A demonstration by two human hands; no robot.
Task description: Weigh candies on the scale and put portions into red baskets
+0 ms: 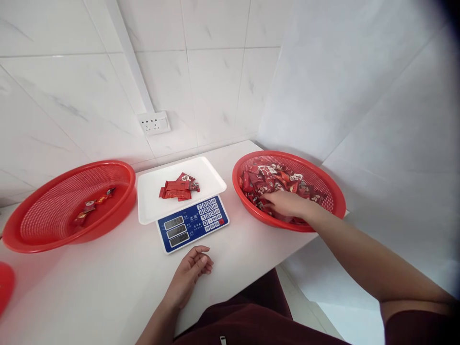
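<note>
My right hand (pixel 285 202) reaches into the red mesh basket (pixel 334 191) on the right, palm down on a heap of red snack packets (pixel 273 179); its fingertips are buried among them, so a grip cannot be made out. My left hand (pixel 190 273) rests on the white table just in front of the scale, fingers loosely curled, holding nothing. The digital scale (pixel 192 223) has a white tray (pixel 154 201) carrying several red packets (pixel 178 188). A second red basket (pixel 53 211) at the left holds a few packets (pixel 91 207).
White tiled walls meet in a corner behind the table, with a wall socket (pixel 154 123) above the scale. The white table (pixel 89 282) ends just right of the right basket. A piece of another red object (pixel 5 282) shows at the far left edge.
</note>
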